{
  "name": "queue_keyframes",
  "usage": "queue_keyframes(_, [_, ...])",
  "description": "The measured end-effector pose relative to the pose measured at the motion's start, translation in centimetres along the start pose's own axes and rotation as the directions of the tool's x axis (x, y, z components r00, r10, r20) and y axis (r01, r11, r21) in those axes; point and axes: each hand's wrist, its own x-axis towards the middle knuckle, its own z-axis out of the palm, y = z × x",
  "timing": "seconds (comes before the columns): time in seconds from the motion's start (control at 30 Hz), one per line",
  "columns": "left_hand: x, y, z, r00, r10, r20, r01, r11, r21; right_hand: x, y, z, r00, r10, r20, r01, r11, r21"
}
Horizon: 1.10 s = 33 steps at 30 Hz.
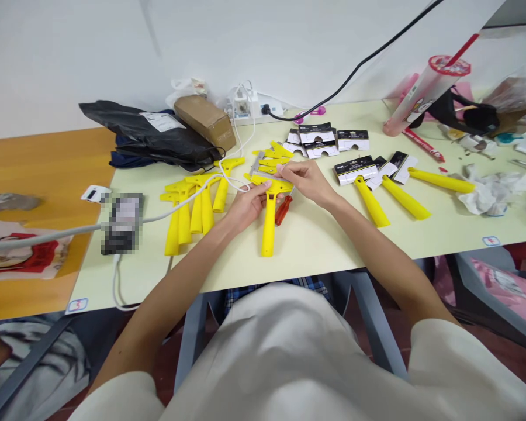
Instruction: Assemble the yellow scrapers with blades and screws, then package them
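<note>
My left hand [249, 206] grips a yellow scraper [268, 225] by the left side of its wide head, its handle pointing towards me. Closed at the right end of the same head is my right hand [309, 180], thumb and fingertips pinched at the upper edge. A thin metal strip shows along that edge, though the fingers hide part of it. Just right of the handle is a red screwdriver [283, 210], its shaft running up beneath my right hand. Beyond the hands lie loose yellow scraper parts [277, 153] and a metal blade [257, 160].
Several yellow scrapers [196, 204] lie at left under a white cable. Others with black-and-white cards [355, 170] lie right, below more cards [318, 140]. A pixelated device [123, 223], brown box [206, 120], power strip [258, 108], tall cup [425, 93] and crumpled tissue [493, 190] surround them.
</note>
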Motion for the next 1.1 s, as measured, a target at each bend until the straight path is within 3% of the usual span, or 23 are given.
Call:
queue_keyframes(0.23, [0.0, 0.1, 0.1, 1.000, 0.008, 0.007, -0.008, 1.000, 0.011, 0.3, 0.5, -0.9, 0.994, -0.012, 0.109, 0.003, 0.997, 0.082])
queue_keyframes(0.73, [0.1, -0.1, -0.2, 0.999, 0.020, 0.037, -0.020, 1.000, -0.010, 0.3, 0.1, -1.3, 0.995, -0.027, 0.095, 0.023, 0.999, 0.038])
queue_keyframes(1.1, [0.3, 0.2, -0.5, 0.998, 0.058, 0.016, -0.057, 0.998, -0.037, 0.4, 0.7, -0.3, 0.998, -0.034, 0.045, 0.032, 0.999, 0.032])
